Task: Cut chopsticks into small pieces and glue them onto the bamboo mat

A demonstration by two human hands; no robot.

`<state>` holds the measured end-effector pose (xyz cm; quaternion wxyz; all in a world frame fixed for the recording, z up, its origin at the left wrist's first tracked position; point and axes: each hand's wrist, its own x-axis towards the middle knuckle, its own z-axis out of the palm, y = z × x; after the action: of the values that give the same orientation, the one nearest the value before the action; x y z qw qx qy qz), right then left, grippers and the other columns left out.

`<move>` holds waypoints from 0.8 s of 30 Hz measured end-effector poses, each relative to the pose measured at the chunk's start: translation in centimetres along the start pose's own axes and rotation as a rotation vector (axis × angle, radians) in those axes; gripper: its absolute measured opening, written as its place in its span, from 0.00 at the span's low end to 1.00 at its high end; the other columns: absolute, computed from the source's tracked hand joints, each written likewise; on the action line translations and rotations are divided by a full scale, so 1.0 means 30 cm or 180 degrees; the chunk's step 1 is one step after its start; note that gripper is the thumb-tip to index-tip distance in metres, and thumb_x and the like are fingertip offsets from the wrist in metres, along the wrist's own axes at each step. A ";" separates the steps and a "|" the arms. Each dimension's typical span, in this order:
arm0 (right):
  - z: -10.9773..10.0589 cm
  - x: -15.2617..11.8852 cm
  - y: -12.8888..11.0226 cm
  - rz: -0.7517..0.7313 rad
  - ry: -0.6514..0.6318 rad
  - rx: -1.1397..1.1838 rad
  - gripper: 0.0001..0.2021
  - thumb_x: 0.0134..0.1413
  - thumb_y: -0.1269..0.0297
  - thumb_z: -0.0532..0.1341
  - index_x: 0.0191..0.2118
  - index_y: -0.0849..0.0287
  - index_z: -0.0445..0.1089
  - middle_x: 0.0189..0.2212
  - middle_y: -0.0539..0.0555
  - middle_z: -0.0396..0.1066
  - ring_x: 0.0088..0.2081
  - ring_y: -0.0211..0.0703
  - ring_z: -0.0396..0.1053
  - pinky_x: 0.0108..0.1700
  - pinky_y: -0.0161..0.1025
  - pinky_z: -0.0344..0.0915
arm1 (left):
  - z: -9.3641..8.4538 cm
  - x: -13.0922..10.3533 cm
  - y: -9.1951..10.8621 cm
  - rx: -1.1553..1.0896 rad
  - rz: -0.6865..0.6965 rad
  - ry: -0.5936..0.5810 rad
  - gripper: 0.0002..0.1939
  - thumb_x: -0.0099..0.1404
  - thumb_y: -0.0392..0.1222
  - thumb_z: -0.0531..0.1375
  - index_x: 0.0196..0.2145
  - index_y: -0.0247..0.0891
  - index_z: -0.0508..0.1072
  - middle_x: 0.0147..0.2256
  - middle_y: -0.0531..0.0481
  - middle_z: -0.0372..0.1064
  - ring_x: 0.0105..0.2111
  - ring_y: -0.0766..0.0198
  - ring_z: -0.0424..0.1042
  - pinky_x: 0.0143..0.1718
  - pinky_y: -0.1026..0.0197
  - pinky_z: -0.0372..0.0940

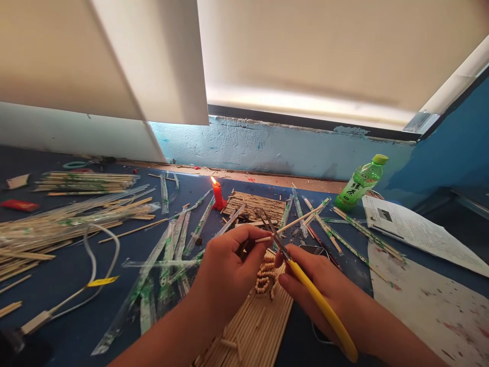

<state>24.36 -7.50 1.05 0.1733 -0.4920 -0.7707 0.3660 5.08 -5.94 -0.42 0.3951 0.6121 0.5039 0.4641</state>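
Note:
My left hand (225, 265) pinches a thin wooden chopstick (300, 220), which slants up to the right. Closed around yellow-handled scissors (315, 295), my right hand (332, 290) holds their blades across the chopstick close to my left fingertips. I cannot tell whether the blades bite into the wood. Below both hands lies a flat panel of chopsticks (263, 326) laid side by side. Short cut stick pieces (263, 282) stand on it in curved rows, partly hidden by my hands. A few loose pieces (229, 344) rest near its lower end.
A lit red candle (217, 196) stands behind my left hand, beside a smaller stick panel (255, 205). Wrapped chopsticks (87, 181) and plastic sleeves (166, 270) litter the left. At right are a green bottle (361, 183), printed paper (424, 232) and a stained sheet (431, 311). A white cable (89, 255) loops left.

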 end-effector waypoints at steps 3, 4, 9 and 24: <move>0.005 0.005 0.005 0.0004 0.0010 0.0054 0.10 0.68 0.56 0.55 0.39 0.56 0.66 0.32 0.50 0.73 0.30 0.39 0.66 0.33 0.36 0.62 | 0.000 -0.005 -0.008 0.0112 0.0063 0.0024 0.05 0.66 0.42 0.63 0.37 0.41 0.79 0.34 0.51 0.79 0.32 0.62 0.76 0.33 0.62 0.68; 0.009 0.006 0.007 0.0016 0.0012 0.0075 0.09 0.68 0.57 0.55 0.38 0.56 0.67 0.32 0.50 0.74 0.30 0.39 0.66 0.33 0.35 0.62 | 0.001 -0.008 -0.011 0.0133 0.0073 0.0035 0.05 0.66 0.42 0.63 0.37 0.41 0.79 0.34 0.51 0.79 0.32 0.62 0.76 0.34 0.61 0.69; 0.025 0.003 0.023 0.0226 0.0042 -0.0037 0.04 0.64 0.63 0.57 0.38 0.54 0.67 0.31 0.48 0.75 0.29 0.39 0.66 0.32 0.35 0.61 | 0.008 -0.008 -0.012 0.0042 -0.0014 0.0041 0.05 0.65 0.39 0.62 0.36 0.41 0.79 0.35 0.51 0.80 0.34 0.61 0.77 0.37 0.61 0.69; -0.027 0.033 0.066 0.0083 0.0475 -0.0798 0.04 0.62 0.64 0.57 0.34 0.55 0.64 0.25 0.46 0.69 0.25 0.38 0.61 0.27 0.35 0.53 | 0.008 0.026 -0.021 0.0047 -0.0876 -0.1001 0.11 0.65 0.47 0.60 0.38 0.37 0.75 0.34 0.45 0.75 0.35 0.57 0.73 0.35 0.58 0.65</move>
<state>25.67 -5.81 0.04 0.1625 -0.5457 -0.7888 0.2315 5.21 -5.08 -0.94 0.5240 0.6053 0.5182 0.3008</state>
